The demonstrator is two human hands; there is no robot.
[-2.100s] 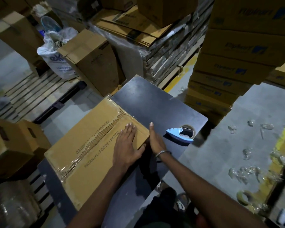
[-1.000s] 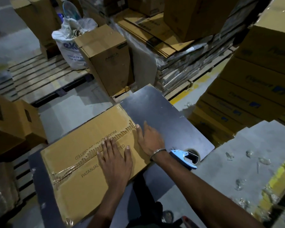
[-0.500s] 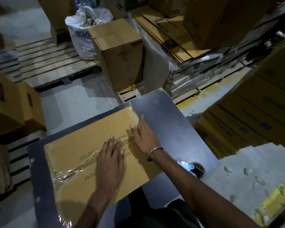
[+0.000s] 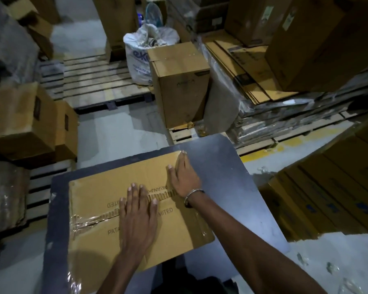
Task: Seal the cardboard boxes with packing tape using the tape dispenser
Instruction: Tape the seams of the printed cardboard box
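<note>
A flat brown cardboard box [image 4: 102, 192] printed "PATANJALI FOODS LIMITED" lies on a dark table [image 4: 227, 166]. Clear packing tape [image 4: 87, 219] runs along its centre seam, wrinkled at the left end. My left hand [image 4: 138, 217] lies flat on the seam near the box's middle, fingers straight. My right hand [image 4: 184, 177], with a metal bangle at the wrist, presses flat on the box's far right corner. The tape dispenser is out of sight, hidden behind my right forearm or outside the frame.
An upright brown carton [image 4: 179, 81] stands just beyond the table. A white sack [image 4: 140, 58] and wooden pallets [image 4: 94, 81] lie behind it. Stacked flat cartons [image 4: 274, 98] sit at right, boxes [image 4: 23, 124] at left, more stacked boxes [image 4: 327, 198] near right.
My right hand slid from the box's right edge up to its far right corner. My left hand moved left along the taped seam. The blue dispenser dropped out of view.
</note>
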